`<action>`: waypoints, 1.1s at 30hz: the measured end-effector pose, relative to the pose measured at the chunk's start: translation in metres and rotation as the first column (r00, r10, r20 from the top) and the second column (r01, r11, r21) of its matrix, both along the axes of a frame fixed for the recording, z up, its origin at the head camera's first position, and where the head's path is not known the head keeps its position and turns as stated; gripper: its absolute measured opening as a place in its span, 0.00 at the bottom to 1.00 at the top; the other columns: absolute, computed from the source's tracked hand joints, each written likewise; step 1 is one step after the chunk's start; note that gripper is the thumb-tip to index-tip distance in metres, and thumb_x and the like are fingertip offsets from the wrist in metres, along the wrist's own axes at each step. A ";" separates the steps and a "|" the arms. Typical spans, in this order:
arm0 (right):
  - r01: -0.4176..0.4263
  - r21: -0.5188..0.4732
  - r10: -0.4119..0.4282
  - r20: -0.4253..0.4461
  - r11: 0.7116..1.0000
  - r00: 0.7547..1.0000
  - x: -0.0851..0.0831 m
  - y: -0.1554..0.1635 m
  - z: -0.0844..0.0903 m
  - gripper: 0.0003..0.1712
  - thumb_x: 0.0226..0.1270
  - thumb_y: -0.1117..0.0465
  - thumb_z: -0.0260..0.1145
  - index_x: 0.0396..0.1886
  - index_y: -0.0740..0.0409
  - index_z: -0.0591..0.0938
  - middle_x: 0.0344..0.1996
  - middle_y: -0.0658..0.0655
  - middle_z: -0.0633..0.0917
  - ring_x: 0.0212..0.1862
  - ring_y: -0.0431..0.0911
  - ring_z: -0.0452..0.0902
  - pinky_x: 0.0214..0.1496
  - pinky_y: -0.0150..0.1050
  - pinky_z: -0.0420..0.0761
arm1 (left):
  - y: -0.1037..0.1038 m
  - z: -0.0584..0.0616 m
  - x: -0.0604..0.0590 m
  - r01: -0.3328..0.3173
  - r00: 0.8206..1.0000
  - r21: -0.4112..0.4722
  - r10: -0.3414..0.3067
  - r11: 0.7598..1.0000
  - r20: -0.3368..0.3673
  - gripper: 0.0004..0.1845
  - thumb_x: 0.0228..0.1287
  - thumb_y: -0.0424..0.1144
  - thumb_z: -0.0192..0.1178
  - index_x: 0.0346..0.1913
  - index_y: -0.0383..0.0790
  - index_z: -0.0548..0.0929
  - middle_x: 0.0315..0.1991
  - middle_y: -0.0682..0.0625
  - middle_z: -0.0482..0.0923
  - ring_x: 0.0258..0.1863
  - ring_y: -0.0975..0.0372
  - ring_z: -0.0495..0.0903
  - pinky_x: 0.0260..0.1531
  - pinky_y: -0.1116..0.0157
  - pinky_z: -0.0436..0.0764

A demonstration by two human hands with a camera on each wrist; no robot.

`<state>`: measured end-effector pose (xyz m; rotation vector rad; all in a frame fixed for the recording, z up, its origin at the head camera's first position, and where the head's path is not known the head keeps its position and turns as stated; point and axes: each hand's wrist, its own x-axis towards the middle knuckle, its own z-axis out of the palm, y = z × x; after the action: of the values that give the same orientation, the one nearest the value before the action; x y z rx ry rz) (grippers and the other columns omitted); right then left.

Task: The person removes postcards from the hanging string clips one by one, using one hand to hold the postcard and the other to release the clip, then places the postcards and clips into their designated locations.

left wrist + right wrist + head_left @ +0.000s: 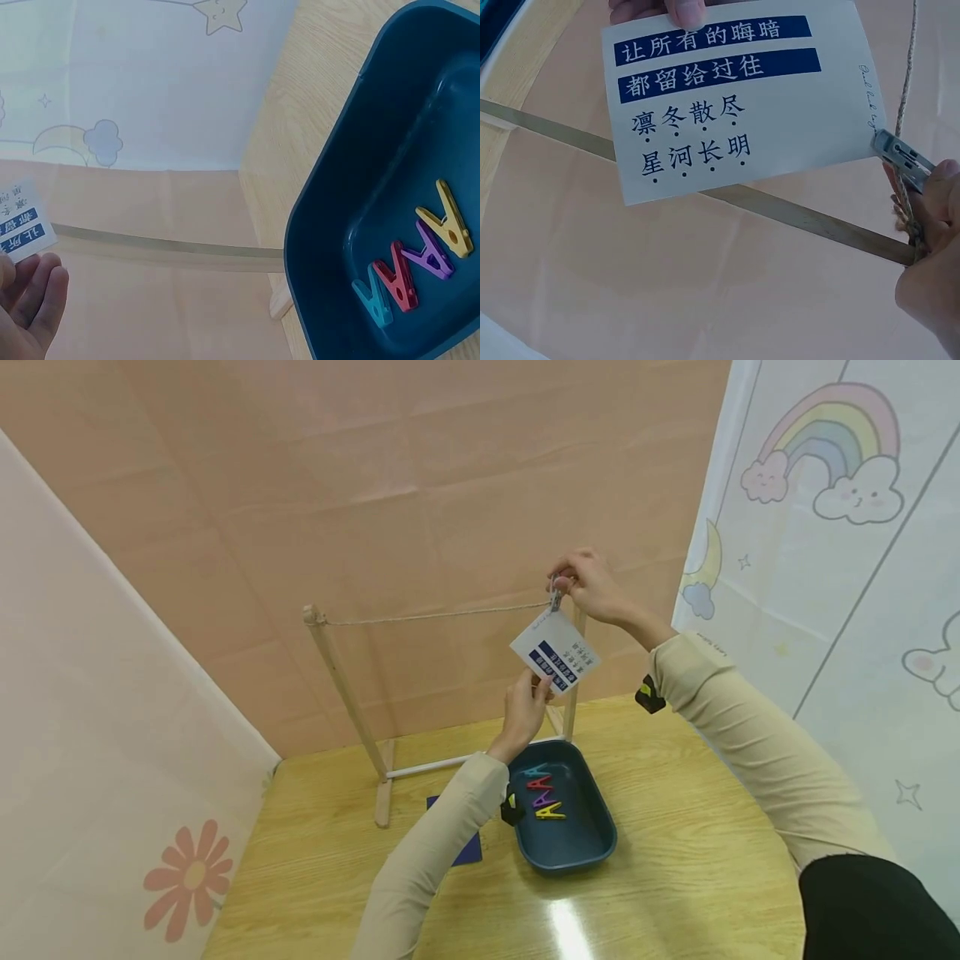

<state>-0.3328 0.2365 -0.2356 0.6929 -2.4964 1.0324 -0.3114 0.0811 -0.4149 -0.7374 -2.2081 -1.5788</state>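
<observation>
A white card [780, 135] printed with dark blue bands and Chinese characters hangs tilted near the right end of a string [435, 616]. My left hand [522, 714] pinches its lower edge between thumb and fingers. At the card's upper corner, my right hand [592, 587] pinches a grey clothespin [904, 156]. The clothespin's tip overlaps that corner right at the string, close to the knot on the right post [572, 706]. In the left wrist view, part of the card lies beyond the picture's edge.
Below my hands, a dark blue tray [566, 857] holds several coloured clothespins [550, 811]. A dark blue flat piece [468, 852] lies partly under my left forearm. The wooden stand's left post [345, 693] rises from the table [675, 827], with hanging cloths behind and beside it.
</observation>
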 end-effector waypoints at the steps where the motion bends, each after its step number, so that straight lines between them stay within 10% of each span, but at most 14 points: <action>1: 0.007 -0.009 -0.007 0.001 1.000 1.000 0.000 -0.001 -0.001 0.10 0.73 0.75 0.56 0.50 0.74 0.76 0.49 0.68 0.75 0.60 0.58 0.64 0.61 0.51 0.68 | 0.000 0.000 0.000 -0.001 1.000 -0.003 0.001 1.000 -0.005 0.14 0.75 0.33 0.54 0.58 0.33 0.76 0.43 0.43 0.83 0.32 0.61 0.81 0.36 0.72 0.82; 33: 0.121 -0.137 -0.149 -0.216 0.983 0.965 0.004 -0.014 0.006 0.04 0.68 0.76 0.60 0.40 0.72 0.79 0.35 0.68 0.86 0.36 0.57 0.84 0.28 0.23 0.69 | -0.021 0.003 0.005 -0.064 0.998 -0.061 0.065 0.996 0.008 0.11 0.75 0.34 0.54 0.53 0.31 0.78 0.37 0.43 0.83 0.32 0.58 0.83 0.34 0.71 0.82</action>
<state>-0.3289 0.2228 -0.2291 0.5600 -2.2314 0.9892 -0.3064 0.0605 -0.4123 -0.6696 -2.2724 -1.4939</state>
